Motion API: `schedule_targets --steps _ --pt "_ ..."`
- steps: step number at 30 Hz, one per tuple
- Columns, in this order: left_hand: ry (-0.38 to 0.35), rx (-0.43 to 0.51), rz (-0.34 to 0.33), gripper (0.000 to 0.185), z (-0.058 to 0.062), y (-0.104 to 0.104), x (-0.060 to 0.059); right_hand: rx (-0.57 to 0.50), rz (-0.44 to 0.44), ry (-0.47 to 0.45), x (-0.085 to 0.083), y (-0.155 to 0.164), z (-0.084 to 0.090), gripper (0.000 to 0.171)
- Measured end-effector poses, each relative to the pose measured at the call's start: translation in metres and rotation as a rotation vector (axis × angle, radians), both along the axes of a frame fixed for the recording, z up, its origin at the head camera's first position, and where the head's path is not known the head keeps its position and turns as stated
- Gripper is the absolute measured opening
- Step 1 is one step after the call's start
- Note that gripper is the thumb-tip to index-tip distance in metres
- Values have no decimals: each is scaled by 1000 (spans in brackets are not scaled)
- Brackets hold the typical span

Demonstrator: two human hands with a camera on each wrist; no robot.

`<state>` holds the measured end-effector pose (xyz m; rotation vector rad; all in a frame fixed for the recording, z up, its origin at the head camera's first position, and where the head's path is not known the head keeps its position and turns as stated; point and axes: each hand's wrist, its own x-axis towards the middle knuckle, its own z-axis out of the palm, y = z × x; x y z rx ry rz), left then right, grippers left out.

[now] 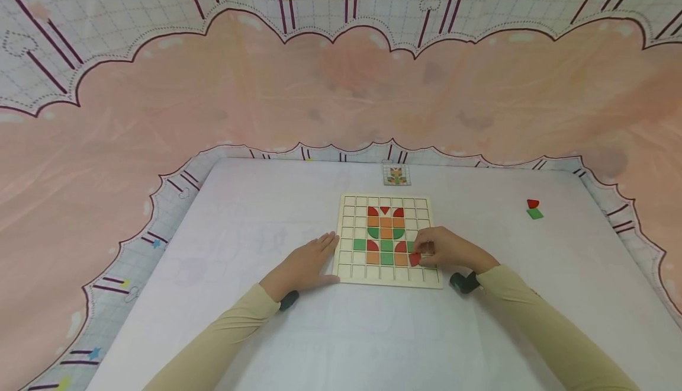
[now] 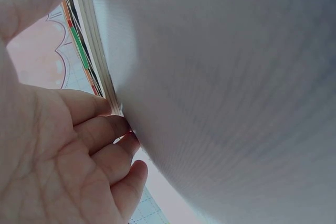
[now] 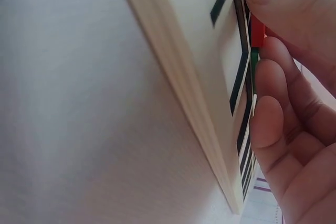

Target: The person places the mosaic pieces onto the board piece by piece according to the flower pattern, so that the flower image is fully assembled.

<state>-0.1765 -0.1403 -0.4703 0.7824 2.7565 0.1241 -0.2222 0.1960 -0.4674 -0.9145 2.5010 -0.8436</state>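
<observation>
Over board (image 1: 388, 239), red piece (image 1: 414, 259) tilted.

Small pattern card (image 1: 396, 175) beyond the board (image 1: 348, 232), its design too tiny to read.

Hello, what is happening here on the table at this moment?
A person works on a wooden grid board partly filled with red, green and orange pieces. The left hand lies flat against the board's left edge. The right hand pinches a red piece at the lower right of the pattern. Two spare pieces and a small pattern card lie apart.
</observation>
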Motion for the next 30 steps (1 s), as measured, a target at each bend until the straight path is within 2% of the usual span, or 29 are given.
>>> schedule_targets --steps 18,24,27,30 --pt "4 3 -5 86 2 0 1 14 -61 -47 0 2 -1 14" --pt "1 8 4 87 1 1 1 -56 -55 -62 -5 19 4 18" --pt "-1 8 6 87 1 1 1 -78 -50 -43 -9 32 9 17" --pt "0 3 8 87 0 1 1 -94 -88 -7 -12 49 16 17"
